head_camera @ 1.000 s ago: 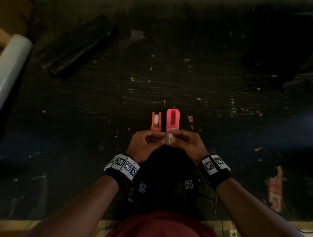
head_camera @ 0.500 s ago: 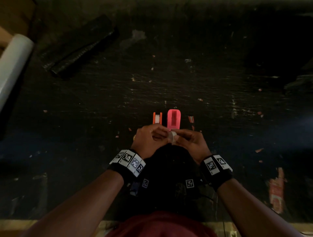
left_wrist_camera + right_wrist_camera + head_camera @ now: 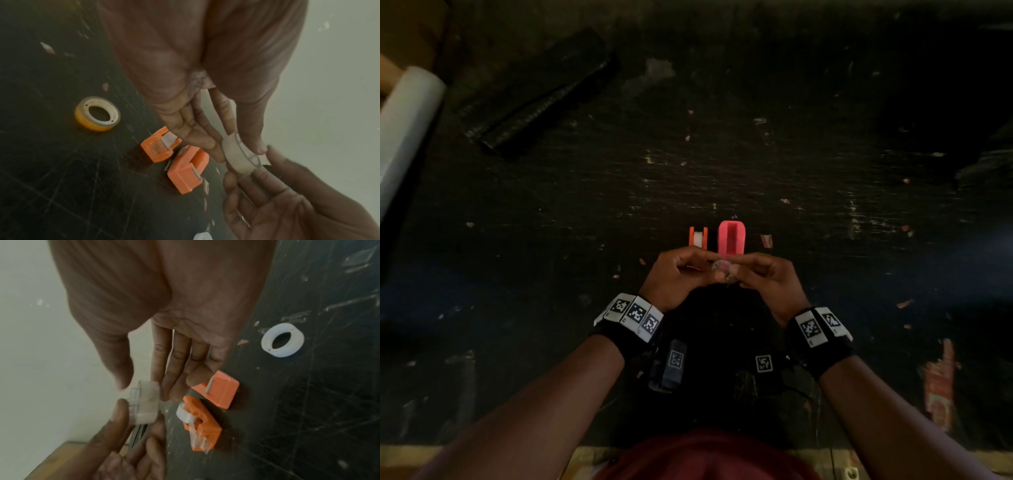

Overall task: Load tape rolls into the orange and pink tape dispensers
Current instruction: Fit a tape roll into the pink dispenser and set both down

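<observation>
From the head view I see my left hand [image 3: 678, 274] and right hand [image 3: 767, 277] drawn together just in front of me, above the dark scratched table [image 3: 825, 171], with a small clear tape roll [image 3: 722, 270] held between them. In the left wrist view the left thumb and fingers [image 3: 254, 142] pinch that tape roll [image 3: 239, 154] across its edge, and the right hand [image 3: 287, 203] comes up from below with its fingertips touching the roll's lower side. The right wrist view shows the same tape roll [image 3: 144, 404] from the other side: the right thumb lies on its near edge and the fingers [image 3: 174, 386] reach past it, so both hands are clamped on the roll at once. Just beyond the hands stand the two dispensers, side by side and not touching. The orange dispenser [image 3: 698, 236] is on the left and already has a white roll seated in it, with a strip of tape trailing off its end in the right wrist view [image 3: 200, 423]. The pink dispenser [image 3: 731, 238] on the right shows an open slot; the wrist cameras render it orange [image 3: 186, 168]. The held roll hangs nearer to me than both dispensers, closest to the pink one. A yellowish tape roll [image 3: 97, 113] lies flat to the left, and a white ring [image 3: 282, 339] lies flat to the right.
</observation>
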The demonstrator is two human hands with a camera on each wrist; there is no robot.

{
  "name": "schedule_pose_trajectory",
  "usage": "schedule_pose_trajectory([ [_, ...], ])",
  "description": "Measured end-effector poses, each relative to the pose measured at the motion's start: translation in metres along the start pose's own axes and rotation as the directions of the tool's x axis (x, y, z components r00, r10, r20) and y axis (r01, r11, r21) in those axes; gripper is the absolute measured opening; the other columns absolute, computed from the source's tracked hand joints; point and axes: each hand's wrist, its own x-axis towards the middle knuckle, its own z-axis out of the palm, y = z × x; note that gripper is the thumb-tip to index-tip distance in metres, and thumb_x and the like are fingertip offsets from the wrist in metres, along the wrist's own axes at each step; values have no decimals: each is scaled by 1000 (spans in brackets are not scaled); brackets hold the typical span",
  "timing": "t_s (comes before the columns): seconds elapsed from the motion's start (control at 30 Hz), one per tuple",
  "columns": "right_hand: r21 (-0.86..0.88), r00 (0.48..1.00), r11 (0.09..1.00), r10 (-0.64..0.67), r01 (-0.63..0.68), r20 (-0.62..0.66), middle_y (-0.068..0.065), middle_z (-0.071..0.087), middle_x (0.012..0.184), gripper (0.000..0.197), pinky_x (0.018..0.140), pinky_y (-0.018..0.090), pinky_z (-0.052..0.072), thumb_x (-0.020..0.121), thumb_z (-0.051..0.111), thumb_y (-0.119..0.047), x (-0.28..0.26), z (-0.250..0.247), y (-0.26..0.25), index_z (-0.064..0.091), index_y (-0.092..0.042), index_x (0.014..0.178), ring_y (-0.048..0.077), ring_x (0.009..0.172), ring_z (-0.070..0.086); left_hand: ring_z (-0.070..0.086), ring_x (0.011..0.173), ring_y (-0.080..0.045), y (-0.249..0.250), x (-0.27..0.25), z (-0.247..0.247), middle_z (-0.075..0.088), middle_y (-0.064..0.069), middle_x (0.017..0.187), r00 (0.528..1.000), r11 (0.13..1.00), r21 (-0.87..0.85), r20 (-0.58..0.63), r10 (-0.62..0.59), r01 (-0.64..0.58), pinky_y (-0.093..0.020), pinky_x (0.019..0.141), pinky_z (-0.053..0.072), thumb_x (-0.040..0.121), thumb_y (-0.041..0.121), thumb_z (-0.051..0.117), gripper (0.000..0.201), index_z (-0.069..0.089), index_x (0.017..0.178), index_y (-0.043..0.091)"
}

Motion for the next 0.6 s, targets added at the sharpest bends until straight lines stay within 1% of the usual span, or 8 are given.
schedule_pose_trajectory([
  [0.1, -9, 1000, 1000, -4, 4, -4, 5, 78, 102, 24, 89, 41, 57, 82, 81, -21, 1, 1, -4, 76, -13, 105, 20, 99, 73, 74, 105, -7, -1, 2, 0, 80, 1, 110, 999, 1000, -26, 33, -15, 16, -24, 91, 58, 85, 9, 80, 31, 76, 115, 13],
  [0.17, -8, 1000, 1000, 8, -8, -30, 6, 78, 100, 25, 91, 44, 58, 80, 82, -19, 3, 1, -3, 77, -12, 103, 21, 98, 74, 73, 106, -6, 0, 3, 0, 79, 3, 112, 999, 998, -42, 38, -35, 37, -27, 91, 59, 87, 9, 78, 29, 76, 115, 15],
  [0.3, -70, 998, 998, -11, 6, -63, 1, 79, 99, 24, 90, 43, 58, 79, 83, -20, 3, 3, 2, 78, -15, 102, 16, 96, 74, 74, 103, -3, 1, 4, 1, 79, 9, 105, 999, 1000, -9, 29, -18, 18, -25, 92, 56, 86, 7, 78, 27, 76, 106, 25],
  [0.4, -97, 995, 995, -35, 26, -94, -1, 79, 95, 21, 86, 38, 59, 80, 83, -16, 3, 4, 3, 78, -17, 100, 14, 91, 75, 73, 106, -4, 0, 6, 4, 79, 7, 109, 1000, 999, 30, 22, -13, 13, -30, 98, 56, 85, 12, 80, 27, 77, 109, 25],
  [0.47, -165, 985, 986, -51, 24, -165, -3, 79, 91, 20, 82, 32, 59, 78, 84, -18, 7, 3, 1, 78, -21, 97, 9, 87, 74, 71, 108, -2, 3, 10, 6, 77, 8, 115, 1000, 991, 135, -11, 18, -16, -31, 100, 56, 86, 20, 81, 35, 74, 119, 24],
  [0.5, -222, 973, 975, -78, 28, -219, -5, 78, 88, 19, 79, 29, 59, 77, 84, -19, 11, 2, -1, 77, -23, 95, 5, 84, 73, 69, 111, -3, 5, 14, 6, 74, 8, 120, 997, 967, 249, -30, 67, -57, -30, 101, 55, 86, 22, 81, 40, 71, 124, 24],
  [0.53, -290, 953, 957, -115, 31, -278, -6, 76, 85, 19, 76, 25, 59, 77, 85, -20, 15, 1, -3, 76, -25, 93, 1, 80, 71, 65, 115, -6, 7, 18, 6, 69, 6, 125, 989, 910, 399, -37, 140, -114, -30, 103, 52, 85, 26, 81, 45, 68, 128, 24],
  [0.6, -405, 908, 914, -180, 13, -378, -11, 72, 79, 19, 68, 19, 56, 76, 85, -22, 26, 0, -9, 72, -27, 90, -2, 72, 68, 56, 122, -15, 11, 29, 5, 60, 2, 132, 964, 726, 659, -3, 265, -197, -32, 104, 46, 81, 37, 79, 58, 61, 135, 27],
])
